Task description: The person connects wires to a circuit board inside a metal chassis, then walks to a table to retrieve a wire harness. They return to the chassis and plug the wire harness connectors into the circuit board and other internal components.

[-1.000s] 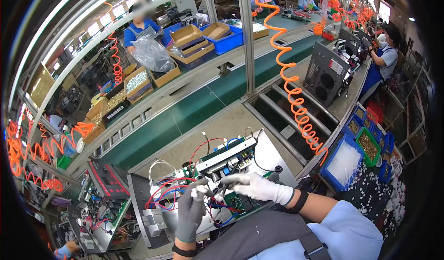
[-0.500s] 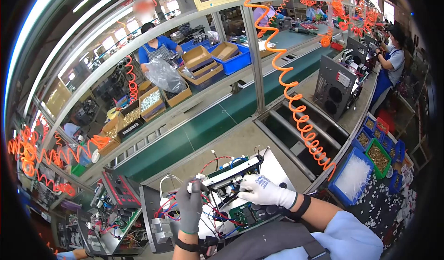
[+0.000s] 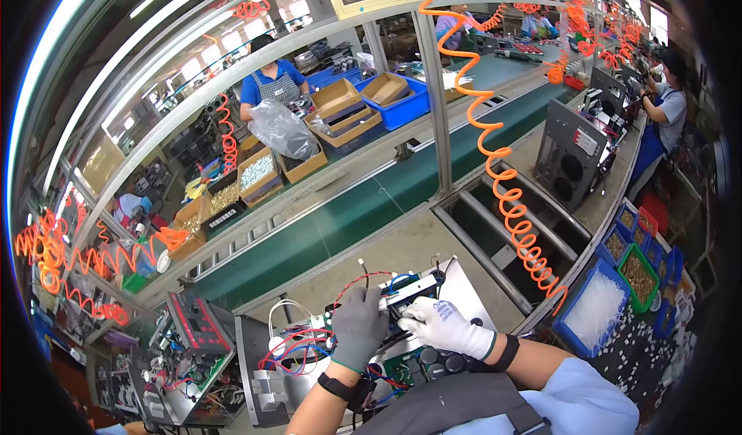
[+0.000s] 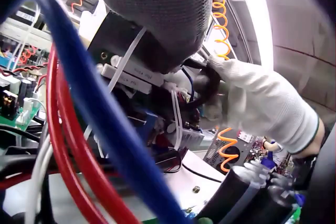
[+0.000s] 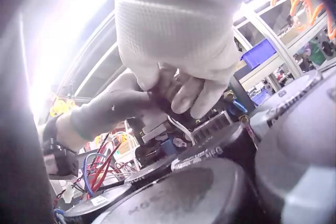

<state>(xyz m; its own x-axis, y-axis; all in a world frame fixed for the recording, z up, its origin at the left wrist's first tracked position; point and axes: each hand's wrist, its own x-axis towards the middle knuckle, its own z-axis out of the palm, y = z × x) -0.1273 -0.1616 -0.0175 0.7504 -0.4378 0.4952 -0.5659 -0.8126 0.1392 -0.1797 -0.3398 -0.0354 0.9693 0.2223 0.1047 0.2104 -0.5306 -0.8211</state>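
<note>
Over an open metal chassis packed with circuit boards and wiring, both gloved hands work close together. My right hand, in a white glove, has its fingers curled and pinches a dark, curved piece like a black cable. My left hand, grey-gloved, reaches in from the left, its fingertips right at that piece; I cannot tell whether they grip it. White resistor blocks sit below the left hand in the left wrist view. Big black capacitors fill the foreground of the right wrist view. Red wires loop near the left wrist.
Another opened unit with a red-edged panel stands at the left. Coiled orange air hoses hang overhead. Blue and green bins of small parts stand at the right. Rollers and a green conveyor lie beyond, with people working.
My left hand has moved right and away from me, from the chassis's left side to beside my right hand. My right hand's fingers have gone from stretched to curled. The head view has shifted.
</note>
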